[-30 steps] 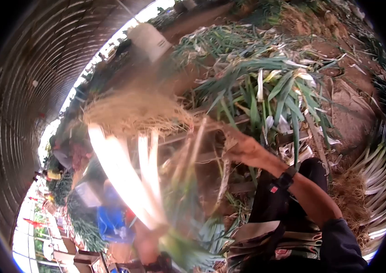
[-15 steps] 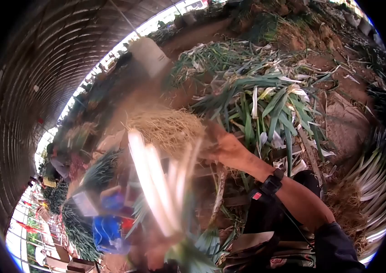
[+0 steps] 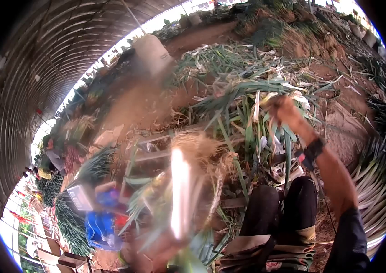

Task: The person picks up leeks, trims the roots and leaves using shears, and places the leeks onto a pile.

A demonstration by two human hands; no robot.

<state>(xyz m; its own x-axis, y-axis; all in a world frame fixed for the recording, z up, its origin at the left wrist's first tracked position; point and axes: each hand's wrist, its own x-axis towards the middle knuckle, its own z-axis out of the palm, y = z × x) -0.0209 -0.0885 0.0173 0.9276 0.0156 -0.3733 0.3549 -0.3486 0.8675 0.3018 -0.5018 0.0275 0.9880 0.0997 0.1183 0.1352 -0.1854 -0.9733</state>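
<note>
My left hand (image 3: 156, 248), blurred at the bottom, is closed around a bunch of leeks (image 3: 181, 195). The bunch stands roughly upright, white stems above the hand and tan roots (image 3: 195, 144) on top. Farther right, my right hand (image 3: 281, 109), with a dark watch on the wrist, is over a heap of stripped green leaves (image 3: 250, 120). Its fingers are smeared by motion, and whether they hold anything is unclear.
More leeks (image 3: 375, 191) lie at the right edge. A blue bag (image 3: 102, 230) and a white box (image 3: 82, 197) are at lower left. Beyond them a person (image 3: 56, 157) is bent over. A pale container (image 3: 152, 53) stands at the upper middle.
My right hand has moved off the roots, up and right to the leaf heap. The bunch in my left hand has shifted right and stands more upright.
</note>
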